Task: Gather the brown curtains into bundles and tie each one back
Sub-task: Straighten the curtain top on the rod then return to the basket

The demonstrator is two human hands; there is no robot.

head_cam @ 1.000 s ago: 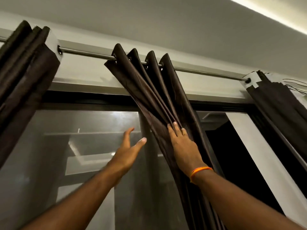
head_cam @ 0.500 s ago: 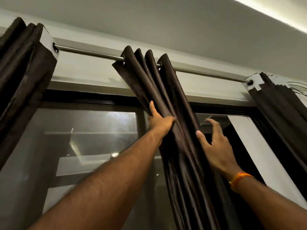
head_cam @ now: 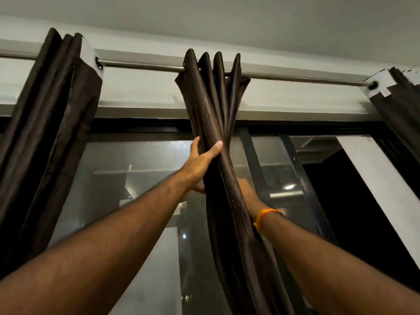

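The big window (head_cam: 136,178) sits below the rod (head_cam: 145,64). Three brown curtains hang from the rod. The left curtain (head_cam: 52,110) is bunched at the left end of the rod. The right curtain (head_cam: 400,105) is bunched at the right end. The middle curtain (head_cam: 213,98) hangs from the middle of the rod and is squeezed into one thin bundle just below it. So I think the gathering is mostly done and the tying is left to do. No tie shows anywhere.

There is bare rod on both sides of the middle curtain, with open glass below it, so the arms have room to move.

The left hand (head_cam: 202,160) grips the bundle below the rod, with the thumb across the front and the fingers behind. The right hand (head_cam: 246,189) is lower, tucked behind the folds. Its fingers are hidden, so I cannot tell if they hold the cloth. An orange band (head_cam: 263,215) is on that wrist.
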